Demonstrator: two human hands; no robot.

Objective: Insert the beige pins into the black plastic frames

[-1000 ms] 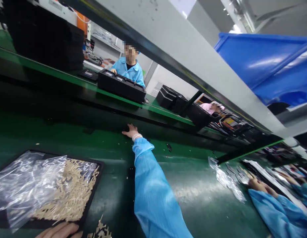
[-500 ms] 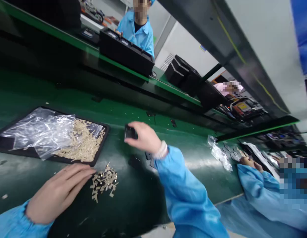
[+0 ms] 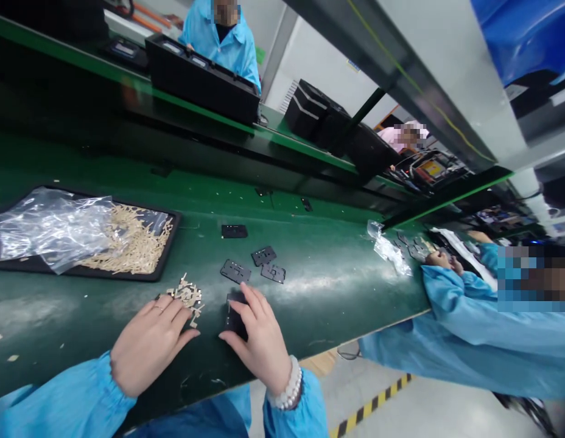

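Black plate [image 3: 234, 320] partly beneath the right grip [image 3: 263, 345], within its curve, whether clasped or loose unclear

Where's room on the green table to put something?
A big, mostly bare patch lies on the green tabletop between the thin black rectangular plates and the crumpled clear plastic bag. A narrower gap separates those plates from the black rectangular tray. Crowded: the left hand is at the small beige pieces, the right hand partly covers another black plate.
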